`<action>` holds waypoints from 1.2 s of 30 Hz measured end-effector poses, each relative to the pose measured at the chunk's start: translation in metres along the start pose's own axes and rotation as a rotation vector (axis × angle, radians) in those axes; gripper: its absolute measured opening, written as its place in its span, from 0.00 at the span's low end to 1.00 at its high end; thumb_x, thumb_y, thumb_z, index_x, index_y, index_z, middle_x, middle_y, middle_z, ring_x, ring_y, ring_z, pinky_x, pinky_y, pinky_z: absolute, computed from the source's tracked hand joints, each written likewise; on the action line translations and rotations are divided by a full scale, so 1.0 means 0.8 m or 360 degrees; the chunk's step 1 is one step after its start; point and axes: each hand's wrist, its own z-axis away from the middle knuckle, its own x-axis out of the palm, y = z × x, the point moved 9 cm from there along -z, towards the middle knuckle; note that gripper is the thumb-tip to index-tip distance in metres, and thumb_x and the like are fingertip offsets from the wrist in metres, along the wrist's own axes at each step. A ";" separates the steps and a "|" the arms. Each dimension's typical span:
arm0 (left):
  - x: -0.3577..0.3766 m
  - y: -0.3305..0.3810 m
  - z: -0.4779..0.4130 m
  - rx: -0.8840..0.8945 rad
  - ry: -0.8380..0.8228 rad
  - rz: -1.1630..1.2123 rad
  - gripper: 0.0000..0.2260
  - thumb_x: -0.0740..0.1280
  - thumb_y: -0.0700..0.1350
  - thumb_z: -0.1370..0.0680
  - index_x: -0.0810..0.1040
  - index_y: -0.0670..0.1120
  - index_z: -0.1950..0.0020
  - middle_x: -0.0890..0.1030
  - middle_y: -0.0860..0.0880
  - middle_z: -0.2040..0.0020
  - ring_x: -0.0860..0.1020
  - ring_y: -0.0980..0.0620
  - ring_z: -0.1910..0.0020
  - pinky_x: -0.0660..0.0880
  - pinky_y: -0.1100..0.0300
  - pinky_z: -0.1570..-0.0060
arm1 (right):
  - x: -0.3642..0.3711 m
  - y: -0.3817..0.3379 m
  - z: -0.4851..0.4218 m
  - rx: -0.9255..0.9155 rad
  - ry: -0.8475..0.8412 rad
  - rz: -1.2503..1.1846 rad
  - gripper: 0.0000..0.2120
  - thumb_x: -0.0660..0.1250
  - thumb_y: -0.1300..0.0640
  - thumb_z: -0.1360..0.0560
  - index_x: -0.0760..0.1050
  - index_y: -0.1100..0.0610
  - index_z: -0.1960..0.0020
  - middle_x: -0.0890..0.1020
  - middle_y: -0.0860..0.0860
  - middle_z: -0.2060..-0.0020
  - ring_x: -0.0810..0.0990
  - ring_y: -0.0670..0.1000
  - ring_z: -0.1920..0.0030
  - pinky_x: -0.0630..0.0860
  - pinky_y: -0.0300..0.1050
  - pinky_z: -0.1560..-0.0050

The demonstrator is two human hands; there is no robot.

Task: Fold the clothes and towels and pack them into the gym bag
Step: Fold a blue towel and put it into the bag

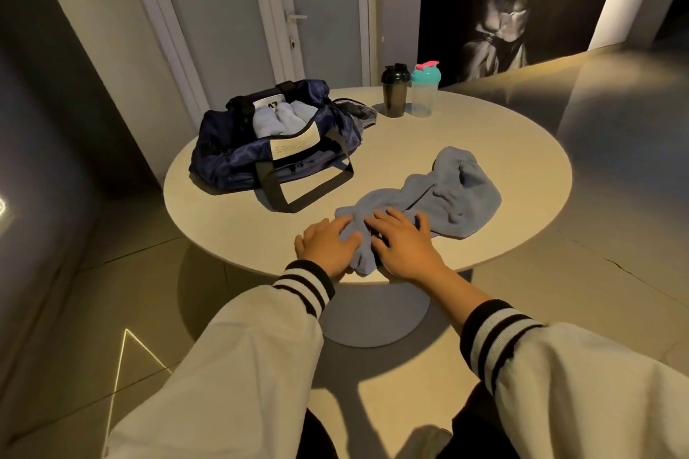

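Grip, left hand (pixel 328 244): flat and palm-down, fingers spread, pressing on the near end of the blue towel (pixel 425 205); nothing is pinched.
Grip, right hand (pixel 400 240): also flat with spread fingers, lying on the same bunched end just beside the left hand, holding nothing.
Sleeves: cream, with black-and-white striped cuffs on both wrists.
Gym bag (pixel 276 145): navy, on the left part of the round table (pixel 223 231), its top open; one dark strap loop lies on the tabletop toward the towel.
Packed items (pixel 279 119): pale blue folded or rolled cloths sit side by side inside the bag's opening.
Blue towel: crumpled and unfolded, stretching from the near table edge under the hands out to the right; its near corner hangs slightly over the rim.
Black shaker bottle (pixel 395 91): upright at the far side of the table.
Clear shaker bottle (pixel 425 89): teal lid with a pink cap, upright, just right of the black one.
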 end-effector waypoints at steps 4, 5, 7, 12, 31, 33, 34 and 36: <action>0.017 0.030 0.005 0.0162 -0.0255 0.0297 0.21 0.61 0.47 0.19 0.67 0.54 0.24 0.72 0.48 0.28 0.68 0.46 0.28 0.52 0.45 0.24 | -0.005 0.015 -0.002 0.0124 0.0037 -0.0376 0.20 0.50 0.49 0.14 0.64 0.47 0.23 0.66 0.48 0.23 0.57 0.50 0.21 0.46 0.56 0.22; 0.016 0.037 0.009 0.0237 -0.0272 0.0471 0.22 0.62 0.44 0.19 0.68 0.53 0.24 0.72 0.48 0.28 0.68 0.47 0.28 0.54 0.48 0.24 | -0.004 0.016 -0.003 0.0142 0.0014 -0.0425 0.21 0.48 0.48 0.14 0.62 0.46 0.22 0.65 0.47 0.23 0.56 0.50 0.21 0.46 0.56 0.22; 0.006 0.049 0.016 0.0385 -0.0204 0.0848 0.23 0.64 0.37 0.20 0.70 0.48 0.25 0.71 0.49 0.29 0.69 0.52 0.29 0.61 0.64 0.29 | -0.002 0.014 -0.004 0.0149 -0.0035 -0.0448 0.22 0.46 0.46 0.14 0.57 0.43 0.21 0.62 0.46 0.22 0.53 0.49 0.20 0.44 0.57 0.22; -0.015 0.019 -0.009 0.0100 0.0237 0.1223 0.07 0.63 0.37 0.21 0.77 0.40 0.45 0.78 0.42 0.45 0.77 0.47 0.47 0.76 0.57 0.46 | -0.002 0.007 -0.001 0.0116 -0.0014 -0.0270 0.23 0.44 0.46 0.14 0.54 0.45 0.19 0.60 0.47 0.21 0.50 0.50 0.20 0.39 0.59 0.22; -0.049 -0.019 -0.032 -0.0070 0.0476 0.1293 0.13 0.64 0.46 0.24 0.76 0.42 0.42 0.77 0.39 0.39 0.77 0.46 0.46 0.74 0.52 0.46 | -0.003 0.007 0.001 0.0031 0.0074 -0.0176 0.20 0.56 0.51 0.18 0.70 0.48 0.27 0.71 0.47 0.26 0.59 0.49 0.23 0.43 0.56 0.23; -0.057 -0.043 -0.036 -0.0126 0.0595 0.1153 0.22 0.65 0.45 0.22 0.70 0.46 0.27 0.63 0.46 0.23 0.69 0.48 0.30 0.68 0.54 0.33 | -0.003 0.006 0.002 0.0016 0.0046 -0.0190 0.22 0.57 0.49 0.21 0.72 0.48 0.28 0.71 0.47 0.26 0.59 0.49 0.23 0.43 0.56 0.23; -0.057 -0.056 -0.037 -0.0190 0.0672 0.1028 0.26 0.65 0.44 0.20 0.65 0.49 0.23 0.53 0.51 0.19 0.62 0.50 0.25 0.63 0.55 0.28 | -0.004 0.005 0.003 0.0012 0.0052 -0.0182 0.24 0.56 0.47 0.22 0.72 0.48 0.28 0.71 0.47 0.27 0.59 0.50 0.23 0.43 0.57 0.23; -0.059 -0.061 -0.026 -0.0222 0.0790 0.0603 0.27 0.67 0.44 0.21 0.64 0.56 0.23 0.45 0.52 0.18 0.48 0.49 0.20 0.53 0.48 0.23 | -0.004 0.006 0.004 0.0021 0.0071 -0.0145 0.26 0.55 0.44 0.24 0.73 0.48 0.29 0.72 0.48 0.29 0.61 0.51 0.25 0.45 0.59 0.22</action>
